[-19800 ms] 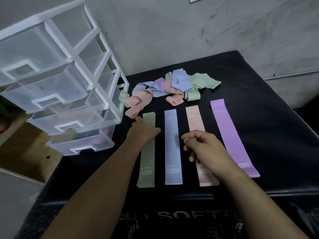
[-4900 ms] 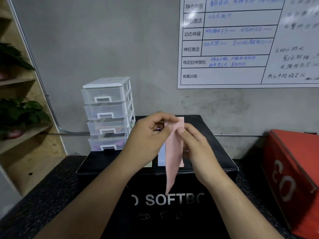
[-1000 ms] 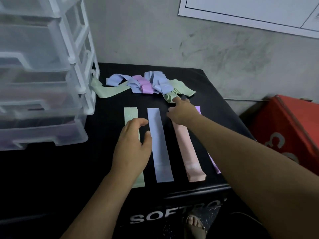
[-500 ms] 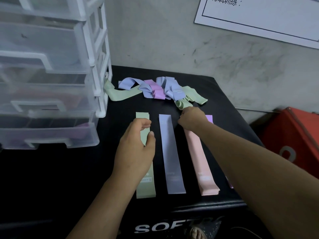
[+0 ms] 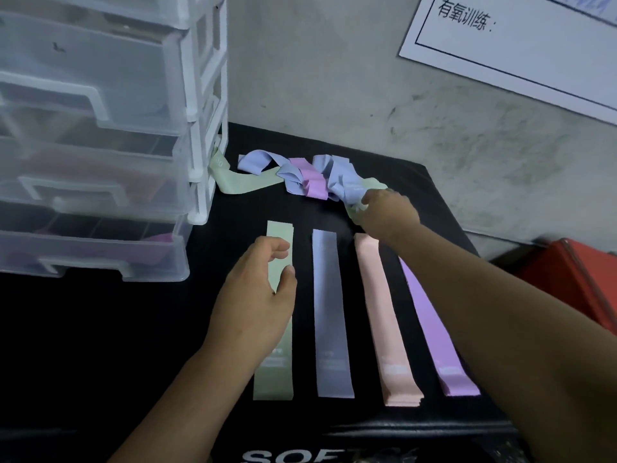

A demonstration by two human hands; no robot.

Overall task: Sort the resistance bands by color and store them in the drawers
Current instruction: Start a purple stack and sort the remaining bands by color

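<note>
Resistance bands (image 5: 310, 177) lie tangled at upper centre on the black box (image 5: 133, 329), beside the clear drawer unit (image 5: 100, 145) at upper left. The right hand (image 5: 389, 212) seems to pinch a pale green band (image 5: 354, 208) at the tangle's right end, and its forearm hides the top of the purple strip (image 5: 434, 329). The left hand (image 5: 257, 295), fingers loosely curled and empty, hovers over the green strip (image 5: 278, 372), next to the blue strip (image 5: 329, 312) and pink strip (image 5: 384, 312). A red box (image 5: 574, 282) sits at the right edge.

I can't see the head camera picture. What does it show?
The right hand pinches a green band at the edge of a tangled pile on a black box, while the left hand hangs over a flat green strip. Beside it lie a blue strip, a pink strip and a purple strip; clear drawers stand on the left.
</note>
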